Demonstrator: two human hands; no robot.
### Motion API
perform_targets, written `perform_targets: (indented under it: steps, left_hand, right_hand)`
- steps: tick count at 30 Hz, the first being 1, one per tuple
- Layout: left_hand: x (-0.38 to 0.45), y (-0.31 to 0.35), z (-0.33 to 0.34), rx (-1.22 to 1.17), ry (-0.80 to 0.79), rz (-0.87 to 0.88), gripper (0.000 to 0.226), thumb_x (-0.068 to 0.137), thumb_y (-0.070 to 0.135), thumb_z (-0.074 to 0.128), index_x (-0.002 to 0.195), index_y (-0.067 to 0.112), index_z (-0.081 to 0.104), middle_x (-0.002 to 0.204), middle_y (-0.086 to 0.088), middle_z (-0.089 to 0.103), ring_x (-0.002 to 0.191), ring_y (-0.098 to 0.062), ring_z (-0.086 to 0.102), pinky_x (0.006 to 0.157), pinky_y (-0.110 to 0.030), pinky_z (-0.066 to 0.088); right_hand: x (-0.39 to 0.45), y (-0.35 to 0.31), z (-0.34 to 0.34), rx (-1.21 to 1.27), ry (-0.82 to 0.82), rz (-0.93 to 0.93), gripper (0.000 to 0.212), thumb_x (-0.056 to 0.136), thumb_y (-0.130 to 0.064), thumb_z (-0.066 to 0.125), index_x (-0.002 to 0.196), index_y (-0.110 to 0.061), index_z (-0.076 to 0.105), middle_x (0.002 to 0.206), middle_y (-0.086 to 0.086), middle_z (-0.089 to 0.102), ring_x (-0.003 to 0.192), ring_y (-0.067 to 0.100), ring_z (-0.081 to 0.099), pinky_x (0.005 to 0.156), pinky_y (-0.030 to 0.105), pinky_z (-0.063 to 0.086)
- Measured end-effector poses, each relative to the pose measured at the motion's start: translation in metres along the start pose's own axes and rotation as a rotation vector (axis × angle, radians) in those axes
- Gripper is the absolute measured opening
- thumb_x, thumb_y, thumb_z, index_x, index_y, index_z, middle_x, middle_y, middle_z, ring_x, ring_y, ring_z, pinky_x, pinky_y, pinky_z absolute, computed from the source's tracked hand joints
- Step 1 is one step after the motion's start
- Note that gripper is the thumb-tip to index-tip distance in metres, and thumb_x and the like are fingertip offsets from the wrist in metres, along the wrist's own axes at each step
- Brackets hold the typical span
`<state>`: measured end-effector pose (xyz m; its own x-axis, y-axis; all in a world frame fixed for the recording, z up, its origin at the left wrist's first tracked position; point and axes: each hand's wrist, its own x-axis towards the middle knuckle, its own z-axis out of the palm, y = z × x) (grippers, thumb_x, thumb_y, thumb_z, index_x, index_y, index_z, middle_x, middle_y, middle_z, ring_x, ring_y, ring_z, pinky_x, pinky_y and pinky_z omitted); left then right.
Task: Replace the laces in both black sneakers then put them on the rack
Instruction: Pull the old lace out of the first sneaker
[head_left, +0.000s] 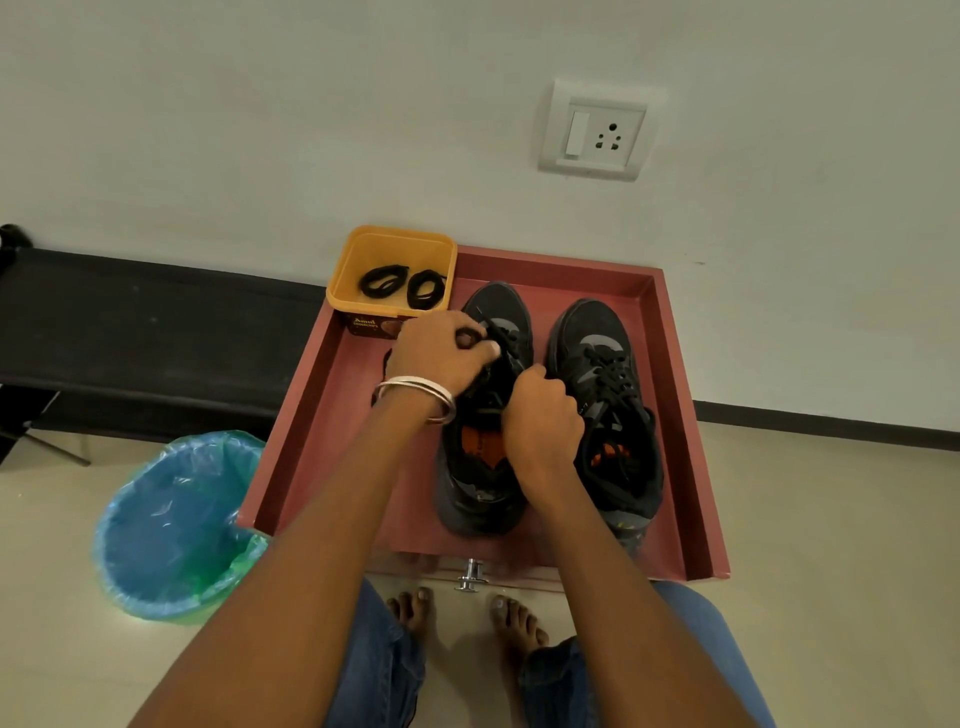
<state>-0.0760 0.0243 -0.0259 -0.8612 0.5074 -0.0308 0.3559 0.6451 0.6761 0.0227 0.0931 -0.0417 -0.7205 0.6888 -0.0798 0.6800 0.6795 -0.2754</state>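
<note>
Sneakers, both black, stand side by side, toes toward the wall, in a reddish drawer (675, 395) pulled out above the floor. On the left sneaker (483, 488) both hands work close together: the left hand (441, 353), bangles (423, 397) on its wrist, pinches a black lace (506, 338) near the toe, and the right hand (543, 415) is curled tight on the lacing at the tongue. The right sneaker (608, 395) sits fully laced and untouched. A yellow tub (343, 280) in the drawer's far-left corner holds two coiled black laces (402, 285). A lined bin (176, 525) stands on the floor left of the drawer.
</note>
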Motion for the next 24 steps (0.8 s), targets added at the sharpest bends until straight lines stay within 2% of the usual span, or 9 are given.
perform_targets:
  steps: [2,5,10,15,17,19,22,24]
  left_hand:
    - [-0.002,0.013,0.004,0.257,-0.036,0.06,0.032,0.083,0.044,0.066,0.108,0.025,0.071,0.109,-0.003,0.066,0.101,-0.025,0.061,0.084,-0.037,0.051]
    - [-0.001,0.024,0.002,0.427,-0.028,-0.006,0.035,0.085,0.044,0.065,0.11,0.019,0.066,0.109,-0.011,0.063,0.099,-0.034,0.061,0.073,-0.036,0.047]
    - [-0.002,0.03,-0.002,0.44,-0.025,-0.035,0.035,0.086,0.04,0.066,0.103,0.011,0.063,0.103,-0.014,0.064,0.095,-0.036,0.061,0.069,-0.036,0.044]
    - [-0.004,0.034,0.001,0.358,-0.121,0.008,0.027,0.095,0.031,0.051,0.102,0.005,0.058,0.105,-0.018,0.062,0.103,-0.037,0.056,0.079,-0.042,0.047]
    - [-0.003,0.031,0.003,0.207,-0.148,-0.029,0.023,0.097,0.025,0.048,0.095,0.004,0.057,0.099,-0.019,0.061,0.098,-0.037,0.057,0.079,-0.042,0.046]
    - [0.002,0.026,0.001,-0.069,-0.139,-0.141,0.021,0.097,0.02,0.047,0.088,0.005,0.06,0.087,-0.015,0.061,0.087,-0.032,0.057,0.076,-0.038,0.044]
    - [0.009,0.017,-0.007,-0.654,-0.06,-0.357,0.026,0.099,0.013,0.044,0.077,0.013,0.056,0.067,-0.005,0.053,0.066,-0.023,0.048,0.053,-0.032,0.036]
    - [0.007,0.016,-0.012,-0.967,-0.019,-0.408,0.026,0.102,0.015,0.039,0.081,0.014,0.054,0.069,-0.005,0.055,0.061,-0.02,0.049,0.041,-0.023,0.03]
  right_hand:
    - [0.0,0.001,-0.001,0.003,-0.01,0.004,0.02,0.097,-0.005,0.04,0.115,0.0,0.048,0.11,0.021,0.062,0.101,0.039,0.061,0.072,0.042,0.047]
    - [0.0,0.001,0.0,0.007,-0.007,0.005,0.019,0.097,-0.005,0.04,0.114,-0.001,0.048,0.111,0.021,0.061,0.101,0.04,0.061,0.073,0.043,0.048]
    - [-0.001,0.001,0.0,0.01,-0.012,0.017,0.019,0.096,-0.004,0.041,0.113,-0.001,0.048,0.11,0.02,0.062,0.101,0.039,0.061,0.072,0.042,0.046]
    - [0.0,0.001,0.0,0.008,-0.004,0.016,0.02,0.096,-0.003,0.041,0.114,-0.001,0.048,0.111,0.02,0.062,0.101,0.038,0.061,0.07,0.04,0.045]
    - [0.0,0.002,0.0,0.003,-0.006,0.015,0.02,0.096,-0.003,0.041,0.114,-0.001,0.048,0.111,0.02,0.061,0.101,0.039,0.061,0.071,0.041,0.045]
    - [0.0,0.003,-0.001,-0.002,0.003,0.005,0.018,0.096,-0.003,0.042,0.113,-0.001,0.049,0.109,0.019,0.063,0.1,0.038,0.062,0.069,0.041,0.045]
    - [0.0,0.002,0.0,-0.015,0.022,-0.025,0.013,0.096,-0.002,0.043,0.107,-0.002,0.05,0.102,0.017,0.065,0.093,0.036,0.064,0.062,0.038,0.042]
    - [0.0,0.001,0.0,-0.023,0.02,-0.033,0.013,0.096,-0.003,0.043,0.107,-0.002,0.05,0.101,0.017,0.065,0.092,0.036,0.064,0.061,0.038,0.042]
